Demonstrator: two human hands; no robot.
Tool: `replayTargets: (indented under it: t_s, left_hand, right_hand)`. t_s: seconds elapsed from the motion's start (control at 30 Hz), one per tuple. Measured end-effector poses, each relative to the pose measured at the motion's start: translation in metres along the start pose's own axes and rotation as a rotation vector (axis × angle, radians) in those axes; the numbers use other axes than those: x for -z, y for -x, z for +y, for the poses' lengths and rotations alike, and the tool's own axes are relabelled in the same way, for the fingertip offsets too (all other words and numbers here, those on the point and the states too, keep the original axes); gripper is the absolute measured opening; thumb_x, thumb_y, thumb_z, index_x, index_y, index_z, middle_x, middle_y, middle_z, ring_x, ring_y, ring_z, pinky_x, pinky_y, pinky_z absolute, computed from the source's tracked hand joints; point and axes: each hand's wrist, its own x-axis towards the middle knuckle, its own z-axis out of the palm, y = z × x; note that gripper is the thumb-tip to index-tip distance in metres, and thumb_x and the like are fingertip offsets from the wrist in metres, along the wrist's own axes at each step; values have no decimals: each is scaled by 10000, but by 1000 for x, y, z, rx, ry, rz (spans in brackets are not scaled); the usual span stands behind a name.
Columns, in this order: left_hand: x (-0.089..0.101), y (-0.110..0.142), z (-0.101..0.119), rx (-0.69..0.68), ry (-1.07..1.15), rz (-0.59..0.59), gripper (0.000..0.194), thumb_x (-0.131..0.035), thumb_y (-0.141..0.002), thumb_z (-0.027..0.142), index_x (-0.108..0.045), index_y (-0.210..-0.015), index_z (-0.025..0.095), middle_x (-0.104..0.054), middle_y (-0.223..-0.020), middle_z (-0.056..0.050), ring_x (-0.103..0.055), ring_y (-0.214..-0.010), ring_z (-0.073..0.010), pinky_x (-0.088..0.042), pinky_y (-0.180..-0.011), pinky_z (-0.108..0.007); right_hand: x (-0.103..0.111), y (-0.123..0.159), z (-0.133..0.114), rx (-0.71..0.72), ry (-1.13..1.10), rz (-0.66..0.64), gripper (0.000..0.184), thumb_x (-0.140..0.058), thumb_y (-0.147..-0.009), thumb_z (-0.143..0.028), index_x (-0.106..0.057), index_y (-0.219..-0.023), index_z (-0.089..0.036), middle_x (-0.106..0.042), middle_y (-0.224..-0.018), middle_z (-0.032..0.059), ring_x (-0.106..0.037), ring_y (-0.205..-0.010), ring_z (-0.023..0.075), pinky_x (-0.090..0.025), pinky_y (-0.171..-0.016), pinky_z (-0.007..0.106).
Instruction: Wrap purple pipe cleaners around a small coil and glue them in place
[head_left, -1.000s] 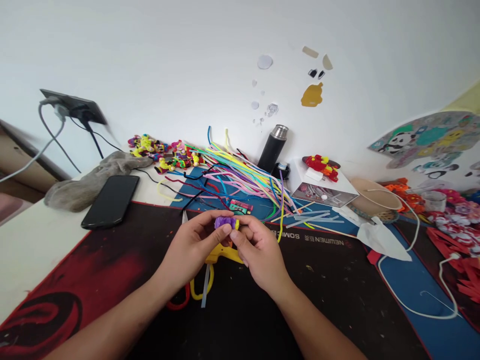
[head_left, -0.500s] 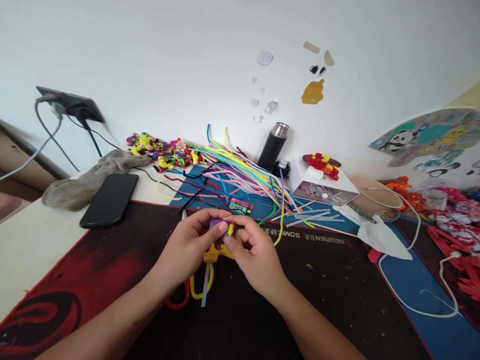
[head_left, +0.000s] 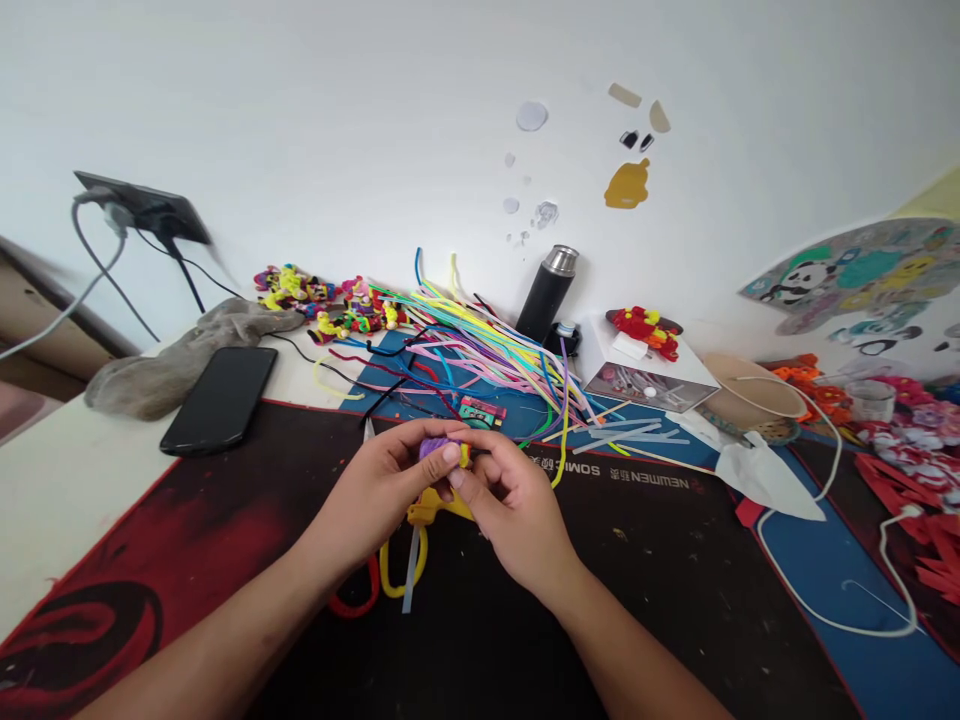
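Observation:
Between the fingertips of both hands is a small purple-and-yellow pipe cleaner piece (head_left: 433, 447), partly covered by the thumbs. My left hand (head_left: 386, 480) is closed on its purple side. My right hand (head_left: 514, 495) pinches near the yellow end, fingers curled. Below them, on the dark mat, lies a yellow glue gun (head_left: 425, 510) with a translucent glue stick (head_left: 410, 580) poking out toward me. Beside it are scissors with a red handle (head_left: 360, 603); their blade tip shows past my left hand. A yellow loop (head_left: 387, 575) lies next to the glue stick.
Behind the hands is a pile of colourful pipe cleaners (head_left: 480, 350). A black phone (head_left: 219, 400) lies left, near finished pipe cleaner figures (head_left: 292, 288). A black thermos (head_left: 547, 295) leans by the wall, beside a white drawer box (head_left: 645, 370). Clear glue sticks (head_left: 637, 436) and a white cable (head_left: 832, 620) lie right.
The piece has turned slightly between my fingers, with more of its purple side showing. Both hands stay in nearly the same place.

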Motion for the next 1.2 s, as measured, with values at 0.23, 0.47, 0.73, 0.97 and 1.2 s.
replayTargets:
  t_s: [0.23,0.47,0.73,0.97,1.2]
  left_hand:
    - [-1,0,2,16,-8,36,484,-892,-792,595,-824,-1055,195,-787,-879,-47,-666,-691,-180,-580,-635,-290]
    - [0,1,-1,3,3,54,462,-898,-805,546,-828,-1095,193,-807,-931,-60,-668,-702,-178,-565,-640,-287]
    - [2,-3,-7,15,34,32,569,-907,-810,550,-793,-1248,204,-837,-1091,-96,-767,-957,-274,-617,-825,-350]
    - [5,-1,-12,6,150,-14,602,-777,-937,636,-730,-1353,203,-809,-1134,-103,-762,-889,-234,-614,-843,-362]
    - [7,-3,-8,-6,146,-44,407,-811,-949,550,-824,-1148,195,-784,-930,-51,-703,-824,-178,-552,-760,-278]
  right_hand:
    - [-2,-2,2,16,10,-27,235,-683,-988,-329,-706,-1198,-225,-473,-614,-88,-414,-551,129,-355,-566,280]
    - [-1,-2,2,12,23,-32,279,-699,-988,-338,-714,-1244,-228,-483,-626,-83,-441,-561,133,-360,-570,278]
    - [-1,-1,2,-26,-20,-36,347,-720,-978,-377,-693,-1296,-240,-646,-688,-45,-523,-572,146,-414,-584,282]
    - [3,-3,2,-12,-103,47,321,-740,-978,-417,-725,-1241,-234,-478,-567,-103,-402,-483,113,-388,-538,274]
    - [5,-3,4,-43,-153,65,383,-755,-983,-457,-719,-1290,-232,-446,-566,-107,-358,-467,103,-321,-483,264]
